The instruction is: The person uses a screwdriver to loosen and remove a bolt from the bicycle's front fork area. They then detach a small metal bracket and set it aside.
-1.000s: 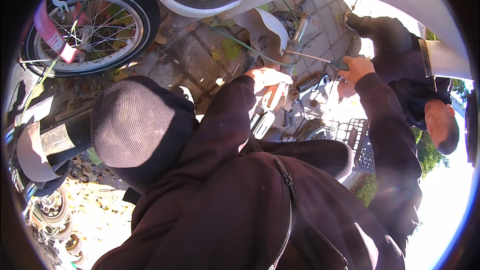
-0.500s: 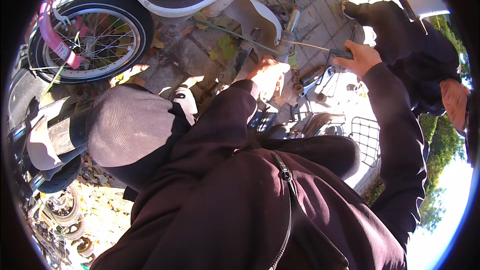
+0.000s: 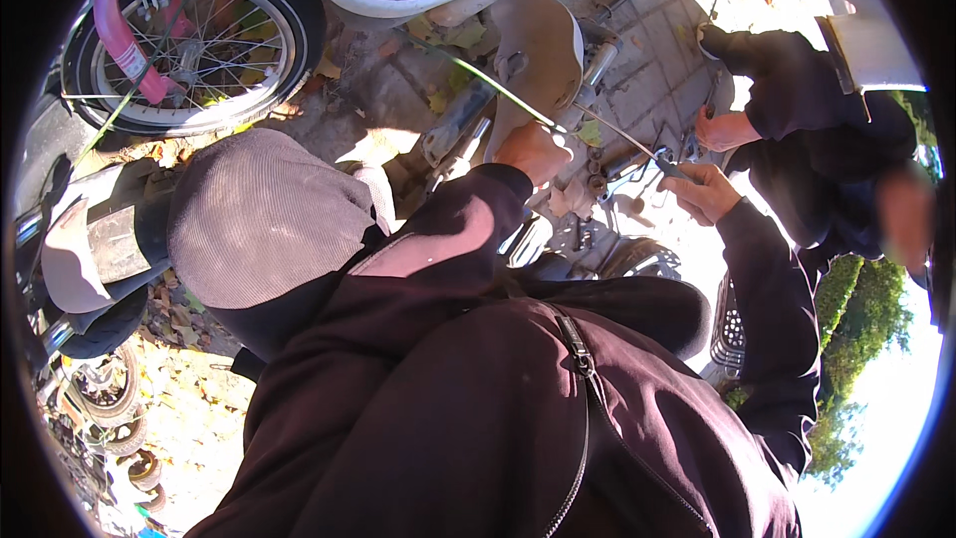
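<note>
My right hand is closed around the dark handle of a screwdriver. Its thin metal shaft slants up and left to a metal tube beside a curved grey-beige fender; whether the tip touches cannot be made out. Just below the fender, my left hand is curled into a grip, and its fingers hide what they hold. A thin green cable runs from the upper left down to that hand. The fender hangs under a white scooter body.
A co-worker in dark clothes crouches at the right, one hand by loose tools on the paving. At the upper left stands a spoked wheel with a pink fork. A dark basket lies near my right forearm.
My right hand has moved down with the screwdriver, whose shaft now slopes more steeply. My left hand has turned into a tighter fist. The co-worker's hand has come into view near the tools.
</note>
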A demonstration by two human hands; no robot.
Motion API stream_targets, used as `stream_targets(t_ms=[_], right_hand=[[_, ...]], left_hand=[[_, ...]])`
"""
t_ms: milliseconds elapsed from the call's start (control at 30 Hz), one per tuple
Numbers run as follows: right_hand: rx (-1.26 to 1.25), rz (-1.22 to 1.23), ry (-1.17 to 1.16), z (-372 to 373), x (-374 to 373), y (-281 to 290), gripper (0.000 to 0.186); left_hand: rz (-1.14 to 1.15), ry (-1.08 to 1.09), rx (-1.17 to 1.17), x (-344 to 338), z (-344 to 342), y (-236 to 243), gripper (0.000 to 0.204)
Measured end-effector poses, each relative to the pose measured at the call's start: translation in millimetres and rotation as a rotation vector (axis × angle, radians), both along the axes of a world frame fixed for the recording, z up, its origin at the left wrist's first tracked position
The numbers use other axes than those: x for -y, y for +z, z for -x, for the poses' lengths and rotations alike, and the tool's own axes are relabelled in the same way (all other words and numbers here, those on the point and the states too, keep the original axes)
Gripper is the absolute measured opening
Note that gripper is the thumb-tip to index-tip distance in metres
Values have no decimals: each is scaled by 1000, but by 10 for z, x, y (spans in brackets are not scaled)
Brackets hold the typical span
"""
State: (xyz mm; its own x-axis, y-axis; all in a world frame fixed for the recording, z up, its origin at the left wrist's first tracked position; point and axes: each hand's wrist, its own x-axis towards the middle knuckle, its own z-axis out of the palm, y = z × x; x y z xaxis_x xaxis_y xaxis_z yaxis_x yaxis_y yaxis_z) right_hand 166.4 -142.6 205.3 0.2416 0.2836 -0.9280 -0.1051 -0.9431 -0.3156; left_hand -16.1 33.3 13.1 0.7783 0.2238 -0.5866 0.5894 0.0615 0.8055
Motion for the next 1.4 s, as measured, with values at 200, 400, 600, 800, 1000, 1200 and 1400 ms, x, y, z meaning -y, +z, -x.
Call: stream_targets(t_ms=[200, 400, 600, 800, 1000, 1200, 1400], right_hand=[[1, -40, 0, -70, 47, -62, 43], [-242, -116, -190, 103, 159, -242, 33], [-332, -27, -239, 59, 280, -508, 32], [-188, 76, -50, -68, 199, -568, 26], [-42, 29, 69, -109, 281, -655, 23], [302, -104, 126, 113, 508, -1009, 25], [639, -184, 222, 159, 749, -1271, 19]], left_hand=[[-106, 86, 15, 77, 5, -3, 40], [107, -218, 195, -136, 51, -6, 25], [186, -261, 1, -156, 24, -16, 27], [154, -270, -84, -86, 15, 10, 29], [152, -237, -104, 3, 24, 45, 29], [114, -143, -82, -46, 72, 86, 28], [57, -106, -60, -36, 123, 59, 28]])
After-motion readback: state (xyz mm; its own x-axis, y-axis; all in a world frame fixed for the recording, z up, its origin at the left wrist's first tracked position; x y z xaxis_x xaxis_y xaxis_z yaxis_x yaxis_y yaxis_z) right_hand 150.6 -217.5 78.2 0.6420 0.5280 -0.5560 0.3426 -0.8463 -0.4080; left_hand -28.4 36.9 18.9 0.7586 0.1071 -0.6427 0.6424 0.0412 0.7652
